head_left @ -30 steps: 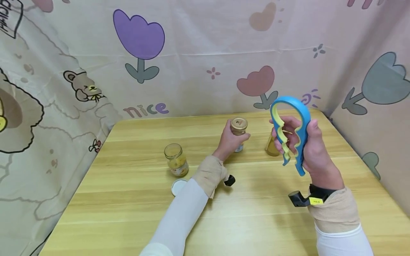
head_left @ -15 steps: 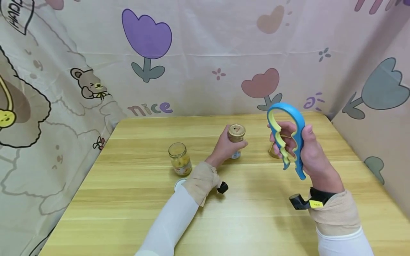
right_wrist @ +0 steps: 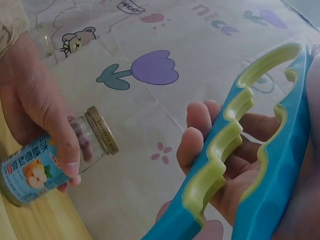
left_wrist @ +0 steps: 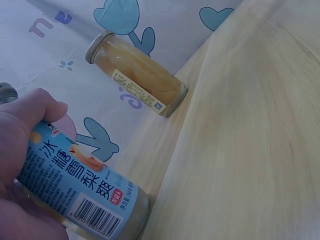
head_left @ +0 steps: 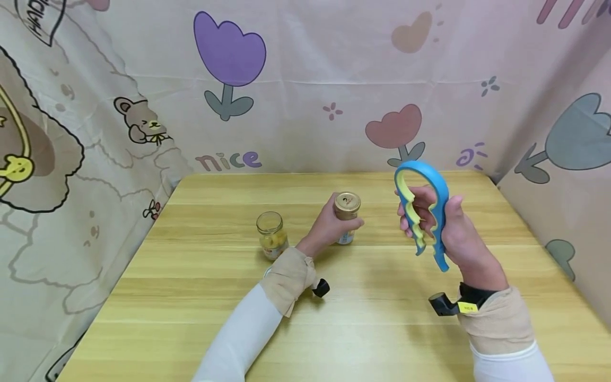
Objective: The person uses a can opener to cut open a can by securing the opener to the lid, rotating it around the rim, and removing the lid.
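My left hand (head_left: 329, 227) grips a glass jar with a gold lid (head_left: 347, 201), thumb and fingers around its upper body. In the left wrist view this jar shows a blue label (left_wrist: 82, 182) with a pear picture; its base is right at the tabletop. Raised over the table on the right, my right hand (head_left: 462, 233) holds a blue jar opener (head_left: 440, 212) with yellow notched inner edges. The opener's two legs stand apart, with nothing between them. Left of my left hand stands a lidless glass jar (head_left: 273, 244) with yellow pieces inside.
A taller capped jar (left_wrist: 140, 75) of pale fruit stands toward the back right, hidden behind my right hand in the head view. A white lid (head_left: 268, 271) lies mostly covered by my left forearm. A printed curtain (head_left: 305, 127) borders the wooden table (head_left: 363, 323).
My left hand has brought the gold-lidded jar leftward and closer to me. The right hand with the opener has lowered slightly, now covering the far jar. The head view has shifted a little.
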